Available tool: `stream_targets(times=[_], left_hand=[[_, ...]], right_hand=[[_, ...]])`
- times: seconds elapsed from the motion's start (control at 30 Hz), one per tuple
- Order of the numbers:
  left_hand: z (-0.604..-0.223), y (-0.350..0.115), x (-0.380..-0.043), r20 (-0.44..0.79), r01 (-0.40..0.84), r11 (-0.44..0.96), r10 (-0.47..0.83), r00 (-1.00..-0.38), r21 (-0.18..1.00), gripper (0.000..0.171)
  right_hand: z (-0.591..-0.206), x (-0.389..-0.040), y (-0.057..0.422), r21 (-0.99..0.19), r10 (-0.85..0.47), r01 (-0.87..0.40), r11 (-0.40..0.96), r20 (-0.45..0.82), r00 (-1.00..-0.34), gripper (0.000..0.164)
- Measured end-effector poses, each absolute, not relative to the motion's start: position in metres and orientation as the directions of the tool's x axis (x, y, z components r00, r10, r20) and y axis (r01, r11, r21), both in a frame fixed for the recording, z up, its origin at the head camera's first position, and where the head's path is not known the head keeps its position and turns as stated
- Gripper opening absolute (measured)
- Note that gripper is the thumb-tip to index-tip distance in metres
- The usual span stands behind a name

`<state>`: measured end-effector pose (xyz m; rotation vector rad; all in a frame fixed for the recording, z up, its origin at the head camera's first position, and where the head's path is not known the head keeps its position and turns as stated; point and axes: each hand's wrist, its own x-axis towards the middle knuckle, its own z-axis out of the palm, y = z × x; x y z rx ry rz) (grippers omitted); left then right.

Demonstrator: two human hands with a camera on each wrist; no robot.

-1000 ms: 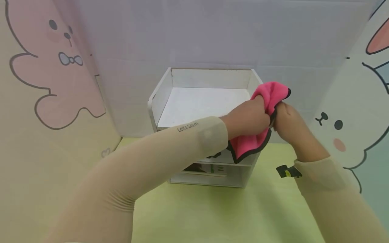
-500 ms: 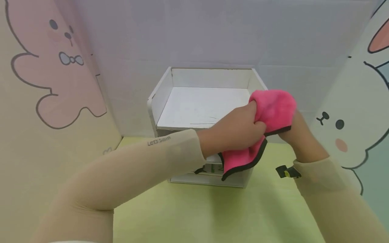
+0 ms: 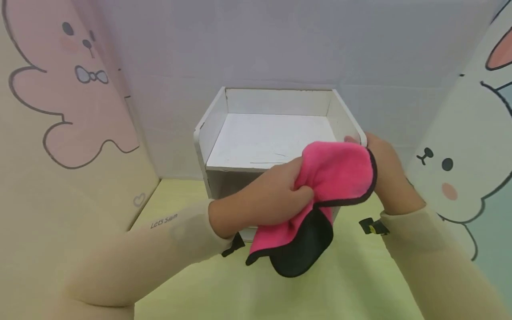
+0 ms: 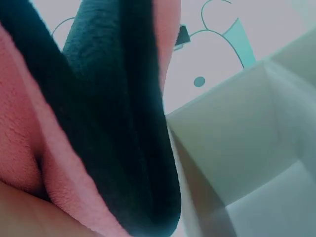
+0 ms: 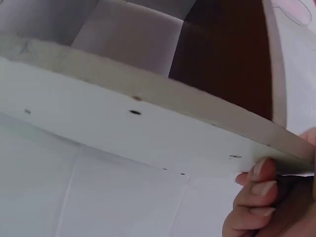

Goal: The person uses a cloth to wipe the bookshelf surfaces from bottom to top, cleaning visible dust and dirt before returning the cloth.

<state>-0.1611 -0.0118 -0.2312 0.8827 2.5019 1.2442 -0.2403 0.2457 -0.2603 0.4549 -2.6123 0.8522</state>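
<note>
In the head view my left hand (image 3: 268,195) grips a pink cloth (image 3: 340,169) with black edging and a dark underside. The cloth hangs in front of the right half of a white shelf unit (image 3: 276,133). My right hand (image 3: 386,173) holds the upper front corner of the unit's right side panel. Its thumb lies on the inner side, and its fingers are curled on the outer side. The right wrist view has those fingers (image 5: 256,197) against the white panel (image 5: 98,108). Up close, the cloth (image 4: 19,108) fills much of the left wrist view.
The unit stands on a yellow-green table surface (image 3: 224,289) against a pale back wall (image 3: 276,40). Side walls carry a pink bear drawing (image 3: 52,98) and a white rabbit drawing (image 3: 472,178). The cloth and left arm hide most of the lower compartments.
My left hand has moved left and down with the cloth, drawing it off the right hand. The right hand, earlier at the cloth and partly covered, now shows on the side panel.
</note>
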Motion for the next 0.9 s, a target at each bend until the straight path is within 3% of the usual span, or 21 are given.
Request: stream_targets(times=[0.03,0.13,0.43,0.6,0.7,0.9], left_hand=[[-0.238,-0.015,-0.159,0.078,0.421,0.459,0.599,-0.797,0.782,0.01],[-0.253,-0.025,-0.154,0.11,0.435,0.443,0.591,-0.799,0.784,0.008],[-0.274,-0.061,-0.152,0.314,0.524,0.476,0.453,-0.834,0.706,0.007],[-0.293,-0.092,-0.153,0.486,0.57,0.597,0.318,-0.814,0.564,0.01],[-0.306,-0.109,-0.154,0.657,0.609,0.666,0.231,-0.718,0.431,0.008],[-0.32,-0.127,-0.159,0.932,0.602,0.782,0.079,-0.353,0.162,0.018]], right_hand=[[-0.26,-0.236,0.246,-0.485,-0.065,-0.26,0.835,0.382,-0.922,0.043],[-0.259,-0.234,0.242,-0.544,0.002,-0.167,0.823,0.296,-0.955,0.059],[-0.258,-0.23,0.238,-0.54,0.016,-0.173,0.824,0.327,-0.945,0.064],[-0.258,-0.23,0.235,-0.553,0.029,-0.165,0.817,0.326,-0.945,0.068],[-0.259,-0.23,0.234,-0.557,0.039,-0.159,0.815,0.326,-0.944,0.068],[-0.262,-0.231,0.236,-0.564,0.047,-0.152,0.812,0.322,-0.945,0.068]])
